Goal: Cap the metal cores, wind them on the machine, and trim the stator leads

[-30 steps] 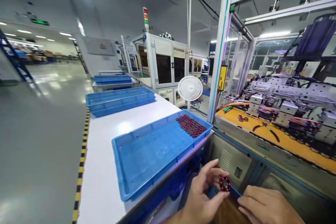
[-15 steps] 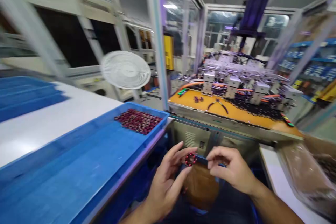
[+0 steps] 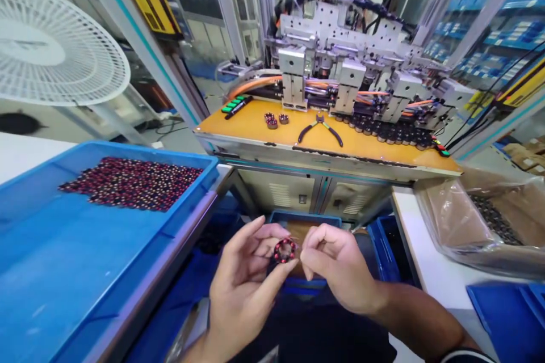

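A small ring-shaped stator (image 3: pixel 285 250), dark with red and pink segments, is pinched between the thumb and fingers of my left hand (image 3: pixel 244 286). Its round opening faces me. Just to the right, my right hand (image 3: pixel 340 266) is closed, with thumb and index finger pressed together close to the ring's edge. A thin strand seems to run from the ring towards those fingertips, but what they grip is too small to make out. Both hands are in the air, in front of the machine's cabinet.
At left a blue tray (image 3: pixel 63 272) holds many small red-and-black parts (image 3: pixel 136 181). Cutting pliers (image 3: pixel 320 129) and a few loose stators (image 3: pixel 272 120) lie on the orange machine table (image 3: pixel 255 133). A plastic-lined box (image 3: pixel 447 221) stands right; a white fan (image 3: pixel 55 51) is at upper left.
The view has turned right and come closer to the machine table. My right hand has moved in to the ring, its fingers now pinched. My left hand still holds the stator.
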`<state>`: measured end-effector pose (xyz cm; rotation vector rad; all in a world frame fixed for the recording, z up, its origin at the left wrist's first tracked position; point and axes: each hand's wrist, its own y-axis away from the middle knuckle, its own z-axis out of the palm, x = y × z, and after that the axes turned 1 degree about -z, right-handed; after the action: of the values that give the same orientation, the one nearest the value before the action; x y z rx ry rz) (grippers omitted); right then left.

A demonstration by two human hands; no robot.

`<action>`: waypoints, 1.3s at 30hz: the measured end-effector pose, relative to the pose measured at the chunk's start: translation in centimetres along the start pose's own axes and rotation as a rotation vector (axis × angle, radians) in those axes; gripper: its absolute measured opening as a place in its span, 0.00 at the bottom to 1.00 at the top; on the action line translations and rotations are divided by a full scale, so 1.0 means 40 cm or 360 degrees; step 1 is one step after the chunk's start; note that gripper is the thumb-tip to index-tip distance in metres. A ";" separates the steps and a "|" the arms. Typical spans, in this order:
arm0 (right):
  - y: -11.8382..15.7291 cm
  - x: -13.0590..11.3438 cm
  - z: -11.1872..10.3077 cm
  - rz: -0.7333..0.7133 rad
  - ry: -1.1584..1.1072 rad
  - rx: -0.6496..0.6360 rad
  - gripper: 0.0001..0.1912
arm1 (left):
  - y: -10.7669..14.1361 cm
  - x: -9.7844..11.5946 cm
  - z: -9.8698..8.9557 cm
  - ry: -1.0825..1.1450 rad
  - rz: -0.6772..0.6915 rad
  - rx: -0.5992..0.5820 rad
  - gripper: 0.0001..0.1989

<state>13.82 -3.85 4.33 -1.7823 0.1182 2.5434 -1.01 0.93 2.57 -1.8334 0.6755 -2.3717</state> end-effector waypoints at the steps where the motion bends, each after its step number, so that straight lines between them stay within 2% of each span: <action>1: 0.005 0.010 -0.001 0.0015 -0.0046 0.0021 0.20 | -0.002 0.004 -0.003 0.0022 -0.0041 0.0002 0.33; 3: 0.012 0.014 -0.003 0.0085 -0.0083 0.0007 0.20 | 0.000 0.011 -0.005 0.0038 -0.0086 0.0003 0.34; 9: 0.003 -0.033 -0.008 0.0206 -0.0001 -0.0097 0.22 | 0.032 0.024 0.011 -0.0053 -0.0123 0.0045 0.29; 13: 0.019 0.001 -0.012 0.0134 -0.0172 0.0047 0.21 | 0.041 0.026 0.018 -0.0005 -0.0322 0.0054 0.28; 16: 0.036 0.012 -0.031 0.0157 -0.0166 0.0097 0.21 | 0.032 0.023 0.008 0.0092 -0.0510 -0.0025 0.16; 19: 0.038 -0.033 -0.050 0.0183 0.0076 -0.0026 0.24 | 0.015 0.019 -0.008 0.0051 -0.0517 -0.0224 0.08; 22: 0.031 -0.088 -0.052 0.0244 0.0354 -0.0124 0.24 | 0.003 0.014 -0.015 -0.0020 -0.0478 -0.0415 0.11; 26: 0.023 -0.109 -0.043 0.0294 0.0645 -0.0131 0.16 | 0.001 0.006 -0.007 0.0011 -0.0510 -0.0464 0.12; 28: 0.021 -0.108 -0.049 0.0297 0.0648 -0.0171 0.12 | 0.002 0.004 -0.005 0.0028 -0.0587 -0.0440 0.10; 31: 0.015 -0.121 -0.076 0.0402 0.0619 -0.0318 0.11 | 0.003 0.006 -0.008 0.0151 -0.0710 -0.0413 0.11; 34: 0.007 -0.143 -0.102 0.0546 0.0640 -0.0396 0.13 | 0.000 0.016 -0.010 0.0186 -0.0746 -0.0447 0.11; 39: 0.005 -0.149 -0.100 0.0543 0.0630 -0.0454 0.17 | -0.006 0.025 -0.001 0.0094 -0.0786 -0.0532 0.11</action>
<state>19.59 -4.28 8.59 -2.5647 0.0767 2.4727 -1.28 0.82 3.57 -2.3022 0.7321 -2.7576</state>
